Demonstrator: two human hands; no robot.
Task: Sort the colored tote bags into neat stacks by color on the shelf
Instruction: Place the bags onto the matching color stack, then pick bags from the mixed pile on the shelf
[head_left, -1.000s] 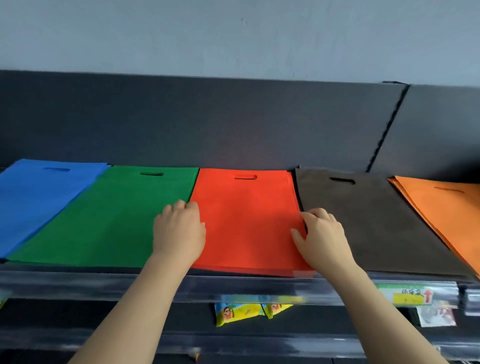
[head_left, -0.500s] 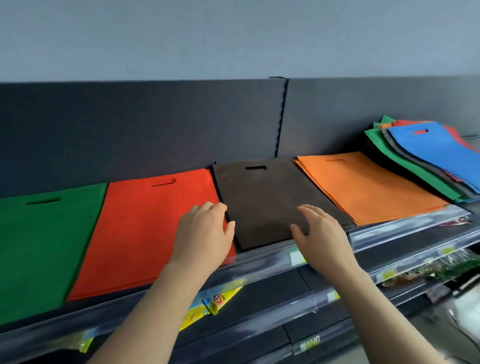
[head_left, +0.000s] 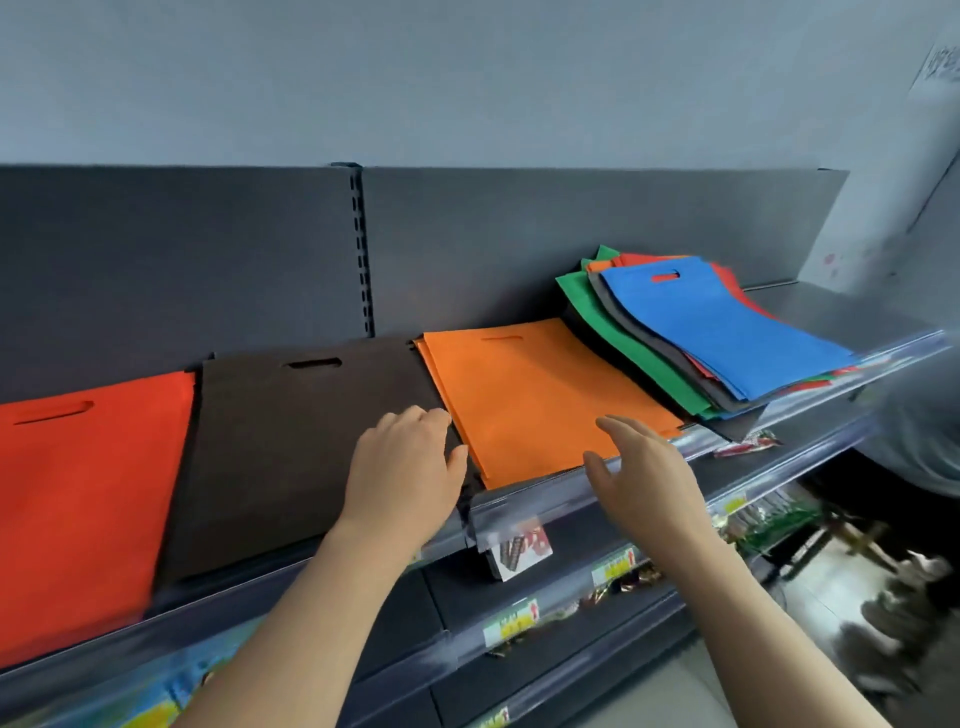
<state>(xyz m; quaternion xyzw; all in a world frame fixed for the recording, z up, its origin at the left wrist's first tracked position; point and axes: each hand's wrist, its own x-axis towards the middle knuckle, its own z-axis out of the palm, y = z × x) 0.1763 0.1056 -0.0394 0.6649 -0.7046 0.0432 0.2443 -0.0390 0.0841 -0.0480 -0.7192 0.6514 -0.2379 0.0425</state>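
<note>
Mid-frame, our left hand (head_left: 405, 467) rests loosely bent on the right edge of the brown stack (head_left: 291, 447), gripping nothing. Our right hand (head_left: 644, 467) hovers straight-fingered over the orange stack (head_left: 535, 389). We seem to be squaring stacks; next we reach for the mixed pile (head_left: 717, 332) at right.

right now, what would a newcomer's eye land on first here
The messy mixed pile at the shelf's right end, blue bag on top, stands out first. Left of it lie flat one-colour stacks: the orange stack, brown stack and red stack. The left hand touches the brown-orange border; the right hand hovers open over the orange stack's front.
</note>
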